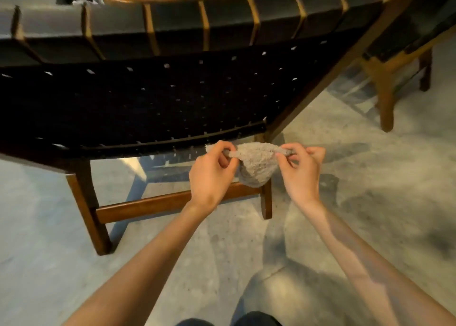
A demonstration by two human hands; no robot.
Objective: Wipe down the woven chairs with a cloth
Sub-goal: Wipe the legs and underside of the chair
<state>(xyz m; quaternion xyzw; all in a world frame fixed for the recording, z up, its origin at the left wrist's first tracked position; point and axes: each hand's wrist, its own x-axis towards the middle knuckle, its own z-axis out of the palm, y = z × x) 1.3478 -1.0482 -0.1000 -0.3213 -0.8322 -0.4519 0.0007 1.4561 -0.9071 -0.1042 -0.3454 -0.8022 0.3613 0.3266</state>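
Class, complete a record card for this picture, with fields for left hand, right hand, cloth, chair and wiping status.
left hand: pinches one end of the cloth
right hand: pinches the other end
cloth: grey, fuzzy, stretched between the hands, sagging in the middle
chair: black woven seat, brown wooden frame, stands on a grey floor
wiping status: cloth held near the seat's front edge, not on the weave

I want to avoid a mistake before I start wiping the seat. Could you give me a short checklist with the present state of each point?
1. The left hand pinches one end of the grey cloth: ok.
2. The right hand pinches the other end: ok.
3. Cloth touches the black woven seat: not ok, it hangs in front of the seat edge.
4. Nothing lies on the visible seat: ok.
5. Cloth is damp: cannot tell.
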